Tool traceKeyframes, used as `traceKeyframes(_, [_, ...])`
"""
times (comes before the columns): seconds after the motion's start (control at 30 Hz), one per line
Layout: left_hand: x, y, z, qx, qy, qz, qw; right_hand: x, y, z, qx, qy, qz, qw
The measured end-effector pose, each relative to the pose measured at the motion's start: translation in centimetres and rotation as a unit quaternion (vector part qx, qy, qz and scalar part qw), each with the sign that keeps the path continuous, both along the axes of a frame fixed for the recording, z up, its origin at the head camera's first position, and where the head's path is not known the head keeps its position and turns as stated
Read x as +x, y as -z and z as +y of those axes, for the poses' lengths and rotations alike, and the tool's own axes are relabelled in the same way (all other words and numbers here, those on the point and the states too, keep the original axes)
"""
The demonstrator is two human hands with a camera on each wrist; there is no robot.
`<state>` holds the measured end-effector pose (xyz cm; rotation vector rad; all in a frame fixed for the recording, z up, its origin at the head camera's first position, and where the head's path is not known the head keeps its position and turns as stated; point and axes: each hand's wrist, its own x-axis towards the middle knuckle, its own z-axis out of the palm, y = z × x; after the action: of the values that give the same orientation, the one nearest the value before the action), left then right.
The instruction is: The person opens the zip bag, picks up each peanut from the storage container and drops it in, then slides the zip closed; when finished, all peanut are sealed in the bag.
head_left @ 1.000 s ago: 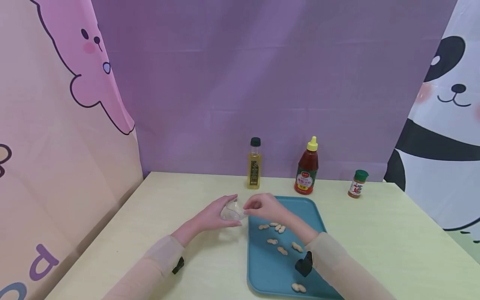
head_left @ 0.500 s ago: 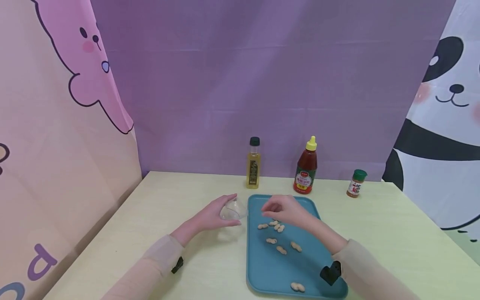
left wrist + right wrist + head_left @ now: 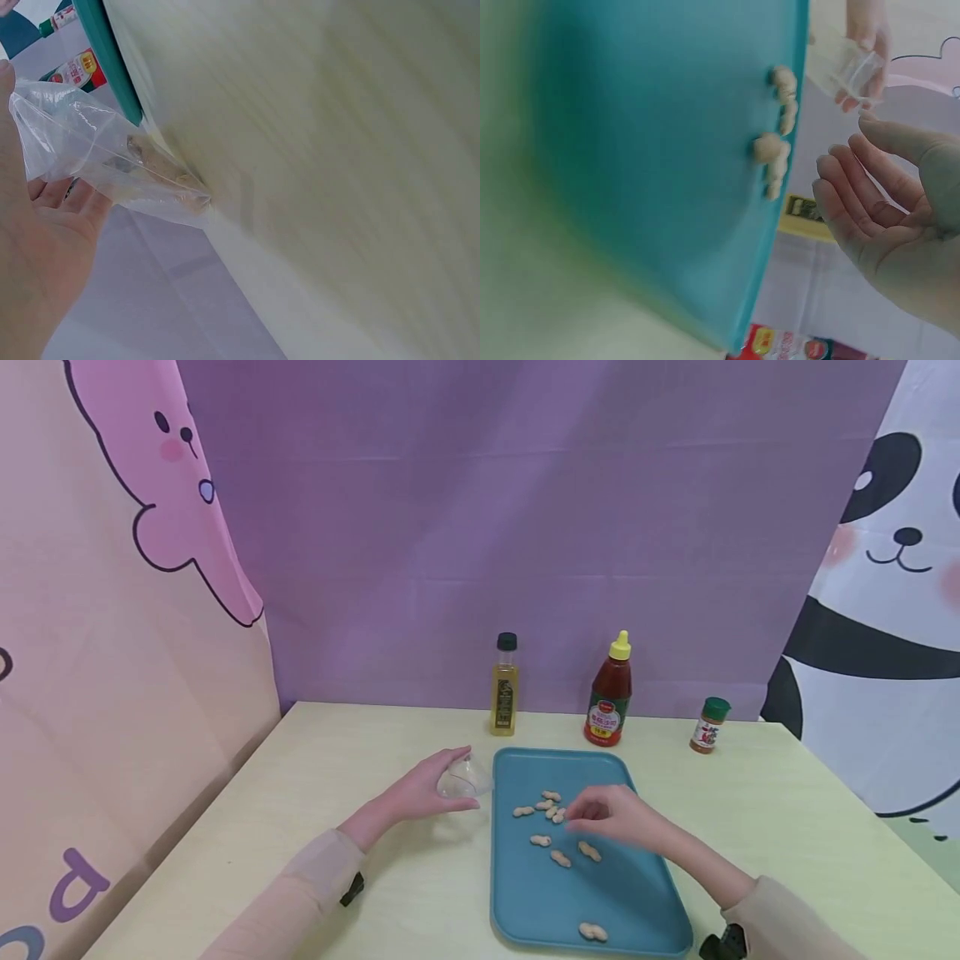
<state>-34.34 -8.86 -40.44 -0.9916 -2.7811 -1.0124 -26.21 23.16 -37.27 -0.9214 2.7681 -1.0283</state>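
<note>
My left hand (image 3: 418,789) holds a clear plastic bag (image 3: 462,779) between thumb and fingers, just left of the tray. Brown peanuts (image 3: 161,165) show through the lower part of the bag in the left wrist view. Over the right part of the blue tray (image 3: 600,897) is my right hand (image 3: 618,817), its fingers loosely bent and nothing in them; the right wrist view shows the bare palm. Several peanuts (image 3: 540,841) lie scattered on the tray, and one peanut (image 3: 592,932) sits alone near its front edge.
Along the back of the table (image 3: 375,739) stand an oil bottle (image 3: 505,693), a red sauce bottle (image 3: 608,702) with a yellow cap, and a small green-capped jar (image 3: 708,727). A purple cloth (image 3: 450,527) hangs behind them.
My right hand has moved away from the bag's mouth, to the right and closer, over the tray. The left hand keeps the bag in about the same place.
</note>
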Motion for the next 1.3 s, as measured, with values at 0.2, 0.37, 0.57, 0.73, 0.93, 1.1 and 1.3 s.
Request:
traceKeyframes(0.2, [0.1, -0.2, 0.0, -0.003, 0.0, -0.002, 1.0, 0.5, 1.0, 1.2, 0.028, 0.011, -0.02, 0.9993])
traceKeyframes(0.37, [0.2, -0.3, 0.1, -0.006, 0.001, -0.001, 1.0, 0.4, 2.0, 1.8, 0.047, 0.024, -0.061, 0.9967])
traceKeyframes(0.57, [0.2, -0.1, 0.1, -0.002, 0.0, -0.006, 1.0, 0.2, 2.6, 2.1, 0.054, 0.011, -0.06, 0.9967])
traceKeyframes(0.73, [0.0, 0.0, 0.1, -0.001, 0.001, -0.009, 1.0, -0.1, 2.6, 2.6, 0.069, 0.027, -0.04, 0.9964])
traceKeyframes(0.93, [-0.1, 0.1, 0.1, -0.003, 0.001, -0.005, 1.0, -0.4, 2.5, 3.3, 0.074, 0.054, -0.034, 0.9952])
traceKeyframes(1.1, [-0.1, 0.1, 0.1, -0.003, 0.001, -0.006, 1.0, -0.5, 2.4, 3.7, 0.072, 0.069, -0.03, 0.9945])
traceKeyframes(1.3, [-0.2, 0.1, 0.1, -0.005, 0.001, 0.001, 1.0, -0.5, 2.5, 3.9, 0.076, 0.078, -0.026, 0.9937])
